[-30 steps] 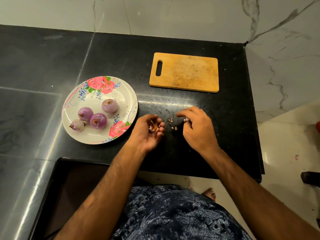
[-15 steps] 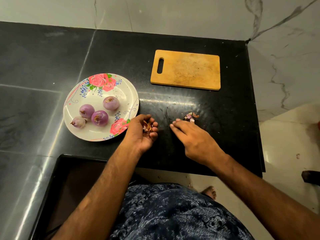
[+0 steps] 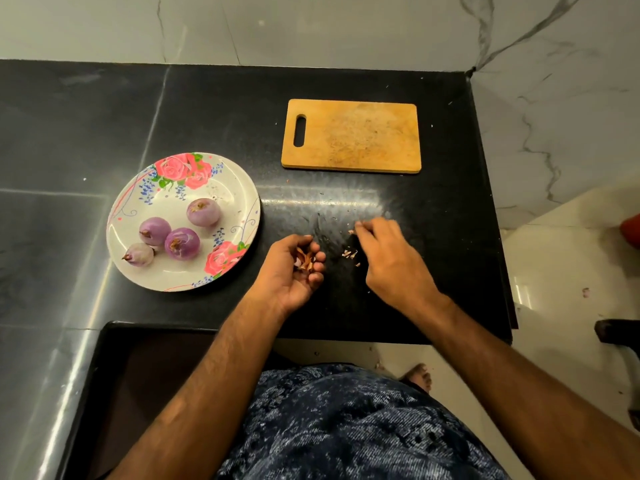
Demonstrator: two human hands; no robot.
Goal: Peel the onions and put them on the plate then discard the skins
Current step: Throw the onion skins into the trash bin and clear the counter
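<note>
The right hand (image 3: 391, 261) has swung away from the left hand (image 3: 289, 273) to the loose pinkish skin scraps (image 3: 349, 254), fingers bunched, pinching one. Left fingers stay curled round dry brown onion skins (image 3: 304, 260). Four peeled purple onions (image 3: 182, 243) lie on the round floral plate (image 3: 173, 271). The black stone surface (image 3: 450, 244) runs on rightward to its edge, with the rectangular wooden cutting board (image 3: 353, 136) behind.

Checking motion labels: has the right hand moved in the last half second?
Yes. The right hand moved away from the person, closer to the cutting board's near edge, and slightly rightward along it.
</note>
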